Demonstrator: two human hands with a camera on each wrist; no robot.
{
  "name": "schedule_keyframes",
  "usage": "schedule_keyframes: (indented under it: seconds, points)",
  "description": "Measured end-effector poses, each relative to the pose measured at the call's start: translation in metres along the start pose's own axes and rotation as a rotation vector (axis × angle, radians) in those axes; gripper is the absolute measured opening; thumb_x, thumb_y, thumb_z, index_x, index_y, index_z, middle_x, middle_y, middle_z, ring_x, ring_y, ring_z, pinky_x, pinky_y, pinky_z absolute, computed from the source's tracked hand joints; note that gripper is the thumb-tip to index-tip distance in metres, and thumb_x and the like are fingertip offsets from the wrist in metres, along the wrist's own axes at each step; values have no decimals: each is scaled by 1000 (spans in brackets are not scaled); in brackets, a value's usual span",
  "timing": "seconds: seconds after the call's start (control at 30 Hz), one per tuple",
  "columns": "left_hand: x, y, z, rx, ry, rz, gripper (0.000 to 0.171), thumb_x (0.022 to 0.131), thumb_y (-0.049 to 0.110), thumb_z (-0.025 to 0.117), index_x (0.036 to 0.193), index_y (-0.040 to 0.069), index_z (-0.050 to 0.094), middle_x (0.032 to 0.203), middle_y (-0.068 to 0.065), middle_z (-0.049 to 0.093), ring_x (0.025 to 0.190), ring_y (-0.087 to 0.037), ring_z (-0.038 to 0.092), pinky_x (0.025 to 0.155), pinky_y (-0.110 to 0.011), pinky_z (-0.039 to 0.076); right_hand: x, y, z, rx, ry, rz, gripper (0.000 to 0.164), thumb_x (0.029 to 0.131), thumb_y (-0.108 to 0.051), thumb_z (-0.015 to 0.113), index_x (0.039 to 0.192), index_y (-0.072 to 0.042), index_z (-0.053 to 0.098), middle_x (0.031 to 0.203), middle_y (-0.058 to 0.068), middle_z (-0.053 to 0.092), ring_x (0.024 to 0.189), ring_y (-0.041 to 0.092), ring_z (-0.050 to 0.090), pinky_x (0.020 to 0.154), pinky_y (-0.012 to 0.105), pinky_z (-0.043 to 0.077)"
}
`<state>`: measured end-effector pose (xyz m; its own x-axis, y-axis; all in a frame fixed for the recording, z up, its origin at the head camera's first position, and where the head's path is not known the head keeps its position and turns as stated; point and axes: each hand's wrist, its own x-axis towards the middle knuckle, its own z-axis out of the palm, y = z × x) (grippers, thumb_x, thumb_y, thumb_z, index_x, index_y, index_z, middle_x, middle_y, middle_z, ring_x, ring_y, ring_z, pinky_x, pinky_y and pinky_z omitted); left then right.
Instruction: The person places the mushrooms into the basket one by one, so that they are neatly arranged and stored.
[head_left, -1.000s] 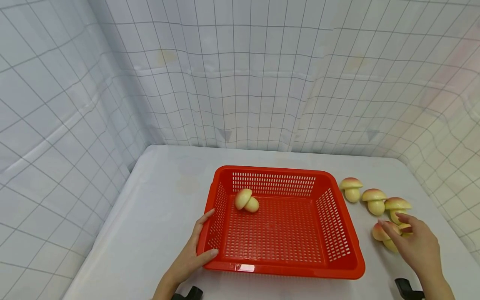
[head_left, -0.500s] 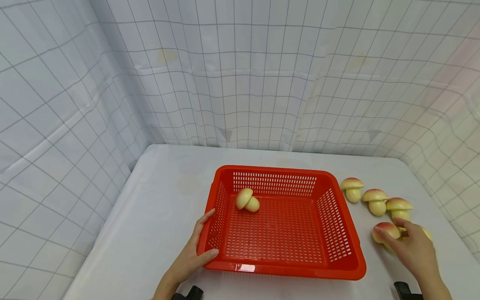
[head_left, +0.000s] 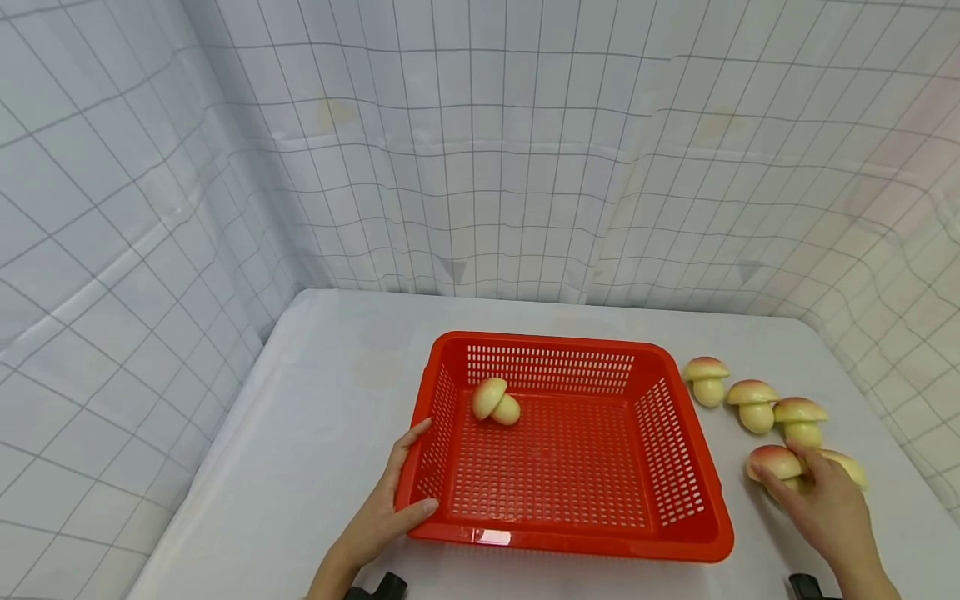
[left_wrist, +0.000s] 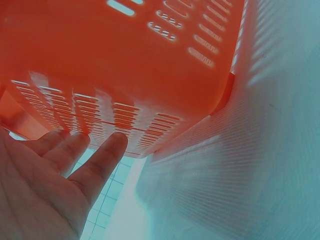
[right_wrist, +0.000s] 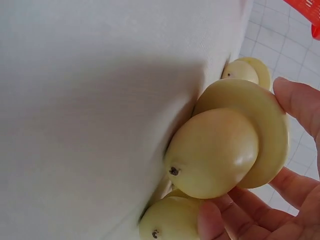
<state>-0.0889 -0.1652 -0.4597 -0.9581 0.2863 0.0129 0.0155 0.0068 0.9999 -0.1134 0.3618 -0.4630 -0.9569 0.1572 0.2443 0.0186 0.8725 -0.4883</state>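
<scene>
Right hand (head_left: 828,504): thumb and fingers pinching a mushroom (head_left: 772,460) by its cap, near-right part of the desk (head_left: 330,417). Stem points toward the near edge, dark spot on its base in the right wrist view. Hard to say if it's clear of the surface; shadow and hand get in the way.

Left hand (head_left: 378,512): not clenched. Thumb across the near-left corner of the red basket (head_left: 570,542), straight fingers along the outside of its left wall. Basket sits near the desk's near edge, one tilted mushroom (head_left: 489,398) inside toward its far-left corner.

Right of the basket, three mushrooms (head_left: 753,400) run in a slanted row toward the desk's right edge, caps to the far edge. Another mushroom (head_left: 846,467) sits just beside the right hand, partly hidden by it. White checked cloth (head_left: 480,167) hangs behind the far edge.
</scene>
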Motion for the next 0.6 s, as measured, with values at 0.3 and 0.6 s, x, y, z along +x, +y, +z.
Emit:
schedule_keyframes:
  seconds: [0.3, 0.6]
  points:
    - [0, 1, -1, 7, -20, 16, 82, 83, 13, 63, 150, 27, 18, 144, -18, 23, 113, -43, 43, 80, -41, 52, 0, -4, -2, -27, -34, 61, 66, 83, -42, 71, 123, 6, 51, 105, 40, 53, 87, 51, 52, 63, 59, 40]
    - [-1, 0, 0, 4, -4, 0, 84, 81, 14, 64, 150, 27, 18, 144, -17, 24, 114, -43, 43, 80, -41, 52, 1, -5, -2, -67, -66, 71, 67, 83, -46, 69, 122, 5, 52, 102, 41, 54, 84, 52, 54, 62, 57, 41]
